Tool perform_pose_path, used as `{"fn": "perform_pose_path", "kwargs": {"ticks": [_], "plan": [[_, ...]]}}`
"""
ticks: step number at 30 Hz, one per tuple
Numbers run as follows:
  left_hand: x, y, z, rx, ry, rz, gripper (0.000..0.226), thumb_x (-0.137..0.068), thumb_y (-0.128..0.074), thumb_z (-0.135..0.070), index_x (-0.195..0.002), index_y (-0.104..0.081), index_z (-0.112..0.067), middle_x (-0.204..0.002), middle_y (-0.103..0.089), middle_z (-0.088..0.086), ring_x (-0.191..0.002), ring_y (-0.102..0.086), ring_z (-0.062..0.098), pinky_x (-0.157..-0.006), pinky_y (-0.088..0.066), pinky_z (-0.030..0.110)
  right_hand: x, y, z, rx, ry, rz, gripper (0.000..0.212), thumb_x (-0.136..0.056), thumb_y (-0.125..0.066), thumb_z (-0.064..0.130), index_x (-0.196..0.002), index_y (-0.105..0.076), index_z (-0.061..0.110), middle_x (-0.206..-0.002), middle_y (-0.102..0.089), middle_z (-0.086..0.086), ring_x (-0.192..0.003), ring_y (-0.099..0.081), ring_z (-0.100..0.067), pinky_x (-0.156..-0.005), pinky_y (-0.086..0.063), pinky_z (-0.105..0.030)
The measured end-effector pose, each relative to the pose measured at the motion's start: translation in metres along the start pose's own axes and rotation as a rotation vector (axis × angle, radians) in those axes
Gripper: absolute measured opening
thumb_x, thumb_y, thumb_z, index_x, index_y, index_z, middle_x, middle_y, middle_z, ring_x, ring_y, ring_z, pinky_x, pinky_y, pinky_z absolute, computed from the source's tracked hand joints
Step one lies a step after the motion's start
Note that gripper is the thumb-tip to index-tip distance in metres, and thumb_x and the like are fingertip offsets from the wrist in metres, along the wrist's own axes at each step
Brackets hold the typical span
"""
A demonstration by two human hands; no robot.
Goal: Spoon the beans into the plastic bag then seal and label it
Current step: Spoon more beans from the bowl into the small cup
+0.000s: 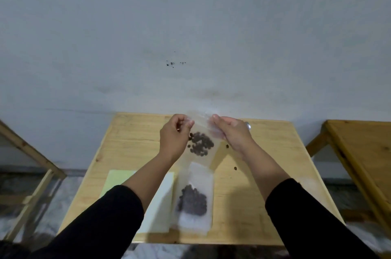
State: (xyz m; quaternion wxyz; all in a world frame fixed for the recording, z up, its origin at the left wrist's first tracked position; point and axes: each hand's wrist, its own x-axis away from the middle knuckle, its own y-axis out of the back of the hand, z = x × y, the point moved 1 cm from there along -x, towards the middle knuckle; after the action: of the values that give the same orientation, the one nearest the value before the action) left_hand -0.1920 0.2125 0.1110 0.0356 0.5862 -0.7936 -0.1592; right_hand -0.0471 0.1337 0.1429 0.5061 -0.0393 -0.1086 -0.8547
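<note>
I hold a clear plastic bag up above the wooden table; dark beans sit in its lower part. My left hand pinches the bag's top left corner, and my right hand pinches its top right corner. A second clear bag with a heap of dark beans lies flat on the table nearer to me. Two loose beans lie on the table to the right. A small metal thing, perhaps the spoon, peeks out behind my right hand.
A pale green sheet and a white sheet lie on the table's left front part. Another wooden table stands to the right and a wooden frame to the left. A grey wall rises behind.
</note>
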Motion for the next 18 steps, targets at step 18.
{"fn": "perform_pose_path", "kwargs": {"ticks": [18], "plan": [[0.018,0.048,-0.006,0.2,0.002,0.119,0.013,-0.086,-0.066,-0.017,-0.082,-0.069,-0.029,-0.09,-0.068,-0.005,-0.082,-0.058,0.019,-0.081,-0.05,0.033,0.037,-0.021,0.013,0.036,0.216,-0.073,0.015,-0.08,-0.069,0.002,-0.077,-0.067,0.017,-0.072,-0.062,0.004,-0.06,-0.054,-0.002,-0.058,-0.045,-0.013]]}}
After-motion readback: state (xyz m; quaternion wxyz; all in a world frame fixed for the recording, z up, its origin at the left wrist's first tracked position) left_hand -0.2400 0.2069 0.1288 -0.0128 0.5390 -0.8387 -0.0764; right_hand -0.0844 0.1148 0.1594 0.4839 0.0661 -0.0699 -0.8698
